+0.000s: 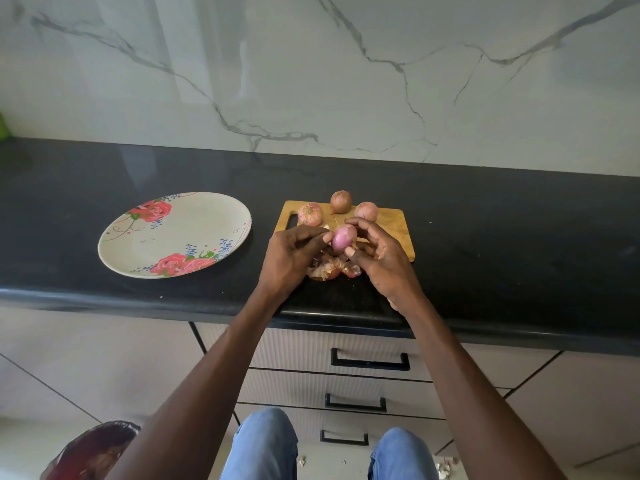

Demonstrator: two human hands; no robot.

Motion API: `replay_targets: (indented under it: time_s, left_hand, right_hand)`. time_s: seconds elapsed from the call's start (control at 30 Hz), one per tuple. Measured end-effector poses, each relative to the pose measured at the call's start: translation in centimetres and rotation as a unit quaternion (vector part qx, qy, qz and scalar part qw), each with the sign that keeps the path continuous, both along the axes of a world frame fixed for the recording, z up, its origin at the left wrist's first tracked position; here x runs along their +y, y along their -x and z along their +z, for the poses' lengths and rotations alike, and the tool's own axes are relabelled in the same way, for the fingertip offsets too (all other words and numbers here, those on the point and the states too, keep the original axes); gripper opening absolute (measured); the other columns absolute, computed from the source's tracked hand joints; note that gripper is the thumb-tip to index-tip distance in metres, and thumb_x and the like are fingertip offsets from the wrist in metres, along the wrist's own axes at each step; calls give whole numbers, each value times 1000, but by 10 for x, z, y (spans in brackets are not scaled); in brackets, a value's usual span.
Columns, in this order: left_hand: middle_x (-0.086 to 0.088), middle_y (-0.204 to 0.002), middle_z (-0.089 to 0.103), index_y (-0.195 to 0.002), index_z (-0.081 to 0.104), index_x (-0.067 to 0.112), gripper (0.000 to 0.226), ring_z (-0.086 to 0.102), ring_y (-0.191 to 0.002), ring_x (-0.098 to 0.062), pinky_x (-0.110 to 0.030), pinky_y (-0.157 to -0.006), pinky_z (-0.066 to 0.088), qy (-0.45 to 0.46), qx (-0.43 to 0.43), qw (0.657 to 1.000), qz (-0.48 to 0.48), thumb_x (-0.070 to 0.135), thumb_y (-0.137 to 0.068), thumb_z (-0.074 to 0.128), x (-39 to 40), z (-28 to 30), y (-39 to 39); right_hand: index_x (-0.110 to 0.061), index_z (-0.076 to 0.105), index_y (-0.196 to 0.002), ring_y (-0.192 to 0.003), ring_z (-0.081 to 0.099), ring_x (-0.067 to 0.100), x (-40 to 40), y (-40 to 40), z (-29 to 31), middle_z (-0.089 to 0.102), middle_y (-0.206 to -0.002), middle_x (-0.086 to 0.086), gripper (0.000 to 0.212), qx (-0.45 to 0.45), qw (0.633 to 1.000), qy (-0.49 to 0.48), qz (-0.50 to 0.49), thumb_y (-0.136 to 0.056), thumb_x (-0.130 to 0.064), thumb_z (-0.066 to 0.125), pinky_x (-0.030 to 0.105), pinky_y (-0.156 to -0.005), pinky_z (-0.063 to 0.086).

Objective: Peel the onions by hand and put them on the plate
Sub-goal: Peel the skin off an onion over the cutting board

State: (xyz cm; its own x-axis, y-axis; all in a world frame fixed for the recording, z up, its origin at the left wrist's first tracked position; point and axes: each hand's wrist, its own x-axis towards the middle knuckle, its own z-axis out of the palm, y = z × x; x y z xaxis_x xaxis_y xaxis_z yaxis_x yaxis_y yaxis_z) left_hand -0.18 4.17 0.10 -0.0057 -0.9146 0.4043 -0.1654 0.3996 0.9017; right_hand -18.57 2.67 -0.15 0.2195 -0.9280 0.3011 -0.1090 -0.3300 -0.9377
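Note:
A smooth purple peeled onion [343, 239] is held just above the near edge of the wooden cutting board [391, 230]. My right hand [381, 261] grips it from the right with curled fingers and thumb. My left hand [294, 254] pinches its left side with the fingertips. Three onions in their skins lie at the back of the board: one at the left [310, 214], one in the middle [340, 201], one at the right [366, 211]. Loose brown peels [329, 268] lie on the counter under my hands. The flowered plate [173, 233] stands bare at the left.
The black counter [502, 237] runs along a marble wall. Its front edge is just below my wrists, with drawers [367, 362] underneath. Bits of peel [446, 465] lie on the floor by my knees. A dark bag [93, 452] is at the lower left.

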Motion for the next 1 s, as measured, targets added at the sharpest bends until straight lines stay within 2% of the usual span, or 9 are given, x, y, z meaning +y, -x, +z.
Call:
replay_targets:
  time_s: [0.07,0.17,0.27,0.4,0.5,0.73,1.0]
  left_hand:
    - [-6,-91,75,-103,76,8,17,72,-86,-28,-53,-81,58,12,-21,1000,14,20,-97,66,-1,-1,0]
    - [-2,-88,73,-100,75,8,14,70,-82,-20,-44,-76,58,23,-66,997,44,17,-98,64,-2,-3,3]
    - [3,-89,71,-99,73,10,13,67,-83,-11,-32,-74,57,34,-106,992,58,18,-99,63,-2,-1,5]
    - [1,-89,70,-99,71,10,14,66,-83,-13,-28,-72,55,34,-127,990,54,19,-100,61,-2,0,5]
    - [0,-88,70,-98,70,9,14,67,-80,-12,-24,-68,54,29,-128,990,57,19,-101,60,-1,1,6]
    - [-4,-87,71,-97,70,9,13,69,-78,-18,-40,-71,56,19,-121,990,63,17,-101,59,-1,0,5]
    - [-3,-84,72,-96,69,8,13,71,-75,-16,-40,-72,58,15,-104,992,75,17,-101,59,1,1,6]
  right_hand:
    - [-34,59,-130,-124,60,10,-1,-1,-1,65,-133,-3,47,4,1000,-3,5,-94,-3,66,35,-100,54]
    - [-33,59,-128,-121,63,13,-1,-1,-2,66,-131,-1,47,4,1000,-14,10,-93,-3,67,38,-98,56]
    - [-26,59,-126,-114,66,11,0,-2,0,65,-129,0,44,5,1000,-20,14,-89,-9,75,32,-91,58]
    - [-24,59,-125,-112,67,12,0,-1,0,65,-126,1,45,13,1000,-20,14,-87,-7,76,32,-89,59]
    - [-25,60,-128,-115,65,11,0,-1,-1,65,-128,-1,46,20,1000,-20,14,-89,-5,73,33,-94,57]
    - [-34,58,-130,-124,60,8,0,-2,-1,62,-136,-4,50,17,999,-28,17,-94,-1,66,31,-103,53]
    - [-27,57,-135,-120,63,6,0,-2,0,63,-137,1,49,7,999,-38,18,-95,0,63,29,-102,53]
